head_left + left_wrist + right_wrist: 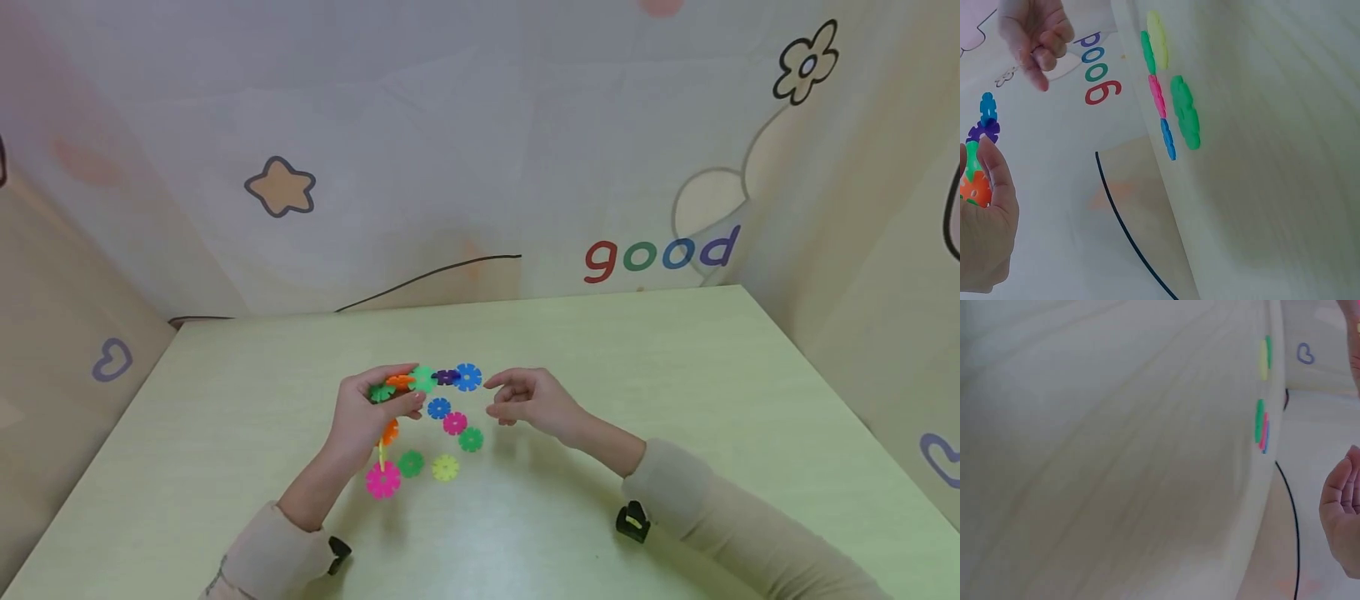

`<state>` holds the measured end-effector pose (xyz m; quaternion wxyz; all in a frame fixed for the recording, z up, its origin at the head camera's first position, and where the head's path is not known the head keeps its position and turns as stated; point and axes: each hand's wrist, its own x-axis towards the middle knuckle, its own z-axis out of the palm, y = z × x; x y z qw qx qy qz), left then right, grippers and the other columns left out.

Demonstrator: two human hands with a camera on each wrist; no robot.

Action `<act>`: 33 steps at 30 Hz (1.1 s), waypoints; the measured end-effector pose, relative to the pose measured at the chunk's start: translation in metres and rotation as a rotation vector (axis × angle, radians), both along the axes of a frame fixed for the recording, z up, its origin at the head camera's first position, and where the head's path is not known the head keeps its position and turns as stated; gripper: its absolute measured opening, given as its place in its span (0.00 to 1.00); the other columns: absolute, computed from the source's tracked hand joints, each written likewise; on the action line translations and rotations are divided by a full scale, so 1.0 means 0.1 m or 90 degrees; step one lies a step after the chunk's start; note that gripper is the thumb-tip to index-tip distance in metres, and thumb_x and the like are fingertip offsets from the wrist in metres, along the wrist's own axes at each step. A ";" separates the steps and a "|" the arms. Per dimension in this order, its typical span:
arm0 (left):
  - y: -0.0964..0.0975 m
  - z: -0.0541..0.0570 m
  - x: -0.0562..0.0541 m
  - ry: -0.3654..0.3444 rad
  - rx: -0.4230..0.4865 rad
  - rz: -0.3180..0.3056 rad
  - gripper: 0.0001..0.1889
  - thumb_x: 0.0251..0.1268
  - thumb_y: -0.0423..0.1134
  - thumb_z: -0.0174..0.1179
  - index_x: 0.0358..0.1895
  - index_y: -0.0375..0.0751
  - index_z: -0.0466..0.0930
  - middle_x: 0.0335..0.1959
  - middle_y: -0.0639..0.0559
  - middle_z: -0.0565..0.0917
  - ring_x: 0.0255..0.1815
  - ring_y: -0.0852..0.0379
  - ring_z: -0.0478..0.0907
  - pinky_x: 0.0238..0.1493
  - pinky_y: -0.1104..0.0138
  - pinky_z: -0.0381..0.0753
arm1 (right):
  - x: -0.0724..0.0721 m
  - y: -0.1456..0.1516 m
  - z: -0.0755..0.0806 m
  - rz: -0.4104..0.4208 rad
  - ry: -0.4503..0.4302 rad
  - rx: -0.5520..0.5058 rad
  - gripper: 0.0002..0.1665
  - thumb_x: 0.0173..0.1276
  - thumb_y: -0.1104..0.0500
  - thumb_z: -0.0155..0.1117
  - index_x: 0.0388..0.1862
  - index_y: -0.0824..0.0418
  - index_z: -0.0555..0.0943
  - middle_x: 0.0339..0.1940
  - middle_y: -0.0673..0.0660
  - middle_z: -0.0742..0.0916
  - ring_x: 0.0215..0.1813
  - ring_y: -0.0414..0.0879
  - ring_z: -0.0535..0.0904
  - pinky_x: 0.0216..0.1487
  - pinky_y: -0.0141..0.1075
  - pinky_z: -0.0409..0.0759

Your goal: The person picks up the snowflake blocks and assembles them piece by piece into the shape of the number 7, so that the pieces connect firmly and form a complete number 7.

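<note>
My left hand (367, 412) pinches a chain of notched plastic snowflake discs between thumb and fingers, raised over the table. Along its top run a green disc, an orange disc, a light green disc (423, 379), a purple disc (446, 377) and, at the end, a blue disc (468, 377). From the hand's lower side another orange disc, a yellow disc seen edge-on and a large pink disc (383, 480) hang down. Part of the chain is hidden behind the fingers. My right hand (536, 404), its fingers loosely bent and holding nothing, hovers just right of the blue end disc.
Several loose discs lie flat on the pale table (637, 358): a small blue disc (438, 408), a small pink disc (454, 423), two green discs and a yellow disc (446, 467). A printed cloth (450, 167) hangs behind the table and at both sides.
</note>
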<state>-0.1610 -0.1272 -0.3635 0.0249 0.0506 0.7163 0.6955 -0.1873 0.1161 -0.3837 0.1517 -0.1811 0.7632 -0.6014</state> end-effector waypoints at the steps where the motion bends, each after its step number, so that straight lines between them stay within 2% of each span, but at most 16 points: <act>1: 0.00 0.00 -0.01 0.000 -0.002 0.001 0.20 0.56 0.27 0.61 0.54 0.32 0.75 0.32 0.44 0.82 0.28 0.47 0.82 0.39 0.64 0.80 | -0.01 0.00 -0.02 0.003 -0.004 0.009 0.21 0.59 0.65 0.64 0.51 0.72 0.74 0.29 0.55 0.83 0.31 0.52 0.79 0.37 0.35 0.79; 6: -0.03 0.00 -0.05 -0.007 -0.012 0.011 0.20 0.57 0.28 0.61 0.55 0.33 0.75 0.35 0.44 0.82 0.30 0.46 0.82 0.40 0.65 0.80 | -0.07 -0.01 -0.11 0.014 -0.014 0.075 0.21 0.58 0.63 0.66 0.50 0.71 0.76 0.28 0.54 0.80 0.27 0.46 0.75 0.31 0.32 0.77; 11: -0.06 -0.01 -0.11 -0.017 -0.007 0.016 0.20 0.58 0.29 0.60 0.56 0.33 0.73 0.36 0.44 0.81 0.28 0.54 0.82 0.40 0.66 0.80 | -0.12 -0.05 -0.22 0.025 0.002 0.164 0.20 0.54 0.60 0.70 0.47 0.65 0.81 0.26 0.52 0.79 0.28 0.45 0.73 0.28 0.31 0.73; 14: -0.07 -0.02 -0.15 -0.027 0.001 0.019 0.21 0.57 0.29 0.60 0.56 0.32 0.73 0.37 0.44 0.81 0.28 0.55 0.82 0.40 0.65 0.80 | -0.13 -0.09 -0.29 0.020 0.012 0.201 0.20 0.51 0.59 0.72 0.45 0.62 0.82 0.26 0.52 0.79 0.30 0.45 0.72 0.29 0.31 0.72; 20: -0.07 -0.04 -0.19 -0.039 0.018 0.032 0.20 0.57 0.29 0.61 0.55 0.33 0.74 0.37 0.45 0.80 0.27 0.55 0.82 0.40 0.65 0.80 | -0.07 -0.19 -0.36 -0.007 0.051 0.258 0.20 0.47 0.58 0.75 0.42 0.59 0.84 0.29 0.50 0.79 0.34 0.45 0.70 0.34 0.33 0.70; 25: -0.08 -0.06 -0.22 -0.041 0.029 0.035 0.20 0.57 0.28 0.60 0.55 0.31 0.73 0.37 0.45 0.80 0.27 0.56 0.82 0.38 0.66 0.80 | 0.01 -0.25 -0.38 -0.021 0.083 0.298 0.21 0.46 0.57 0.76 0.42 0.57 0.84 0.30 0.49 0.78 0.35 0.44 0.70 0.34 0.33 0.70; 33: -0.09 -0.08 -0.23 -0.041 0.028 0.036 0.20 0.57 0.28 0.60 0.55 0.31 0.74 0.37 0.44 0.80 0.27 0.56 0.82 0.39 0.66 0.80 | 0.06 -0.32 -0.39 -0.033 0.167 0.340 0.17 0.45 0.58 0.76 0.37 0.58 0.84 0.30 0.50 0.77 0.37 0.44 0.71 0.37 0.35 0.69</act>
